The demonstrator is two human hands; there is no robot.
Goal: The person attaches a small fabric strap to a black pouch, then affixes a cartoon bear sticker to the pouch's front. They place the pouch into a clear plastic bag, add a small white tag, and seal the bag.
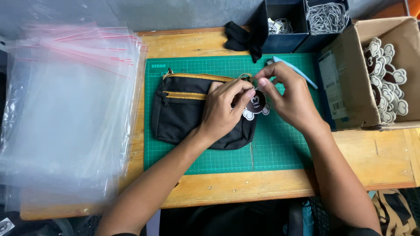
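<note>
Lying far left on bench (280, 183): stack of clear zip bags (70, 109). Mid, on green mat (284, 144): black pouch (188, 113) w/ yellow zips. Left hand (225, 109) & right hand (288, 94), fingertips pinched shut on round black-white tag (257, 105) at pouch's right edge. Far right: cardboard box (350, 87) w/ more tags.

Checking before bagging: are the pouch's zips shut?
Shut, it seems: both yellow zips on the black pouch run closed; the hands hide their right ends.

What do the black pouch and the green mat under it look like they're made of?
Black pouch: looks like woven synthetic fabric, matte, with a mesh front pocket and mustard zipper tape. Green mat: probably rubbery vinyl, a matte cutting mat, judging by its printed grid.
</note>
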